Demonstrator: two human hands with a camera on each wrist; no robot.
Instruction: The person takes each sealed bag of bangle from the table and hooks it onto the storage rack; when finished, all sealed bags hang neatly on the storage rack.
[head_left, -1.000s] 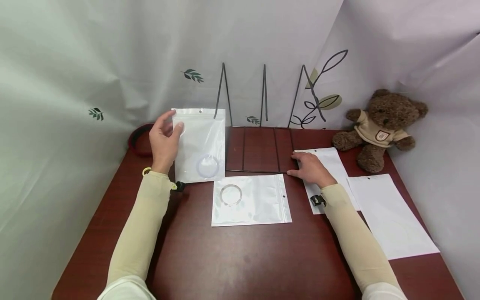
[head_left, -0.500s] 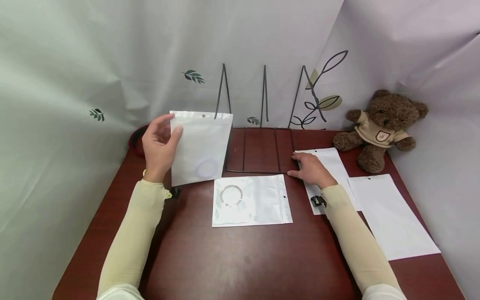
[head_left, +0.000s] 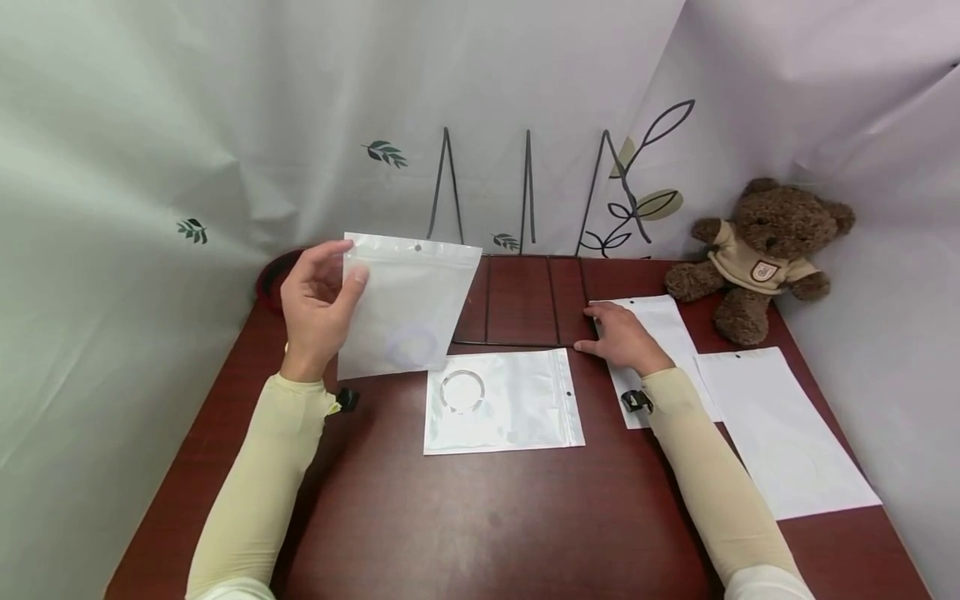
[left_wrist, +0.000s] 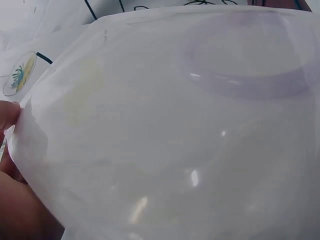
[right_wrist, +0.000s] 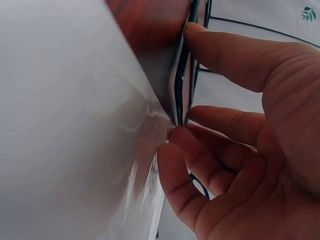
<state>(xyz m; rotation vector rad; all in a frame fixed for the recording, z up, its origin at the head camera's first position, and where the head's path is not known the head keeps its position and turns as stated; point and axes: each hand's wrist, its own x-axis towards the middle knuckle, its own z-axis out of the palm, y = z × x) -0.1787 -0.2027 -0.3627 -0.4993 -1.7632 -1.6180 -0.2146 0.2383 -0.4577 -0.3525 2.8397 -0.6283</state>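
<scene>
Up at the far left, the left hand (head_left: pixel 318 308) pinches a white plastic zip pouch (head_left: pixel 405 308) holding a pale ring; the right hand (head_left: pixel 618 337), fingers relaxed, rests on the black wire rack (head_left: pixel 517 300).

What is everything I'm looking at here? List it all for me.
Held pouch: 1, white with a pale ring inside, raised at left.
Flat pouch: 1, white and clear with a ring, table centre.
Empty pouches: 2, white, right side.
Wire rack: 1, black, at the back.
Teddy bear: 1, brown, back right corner.
Round container: 1, dark red, back left, partly hidden.
Table: 1, reddish brown.
Left hand: grips the held pouch.
Right hand: rests on the rack's edge.
</scene>
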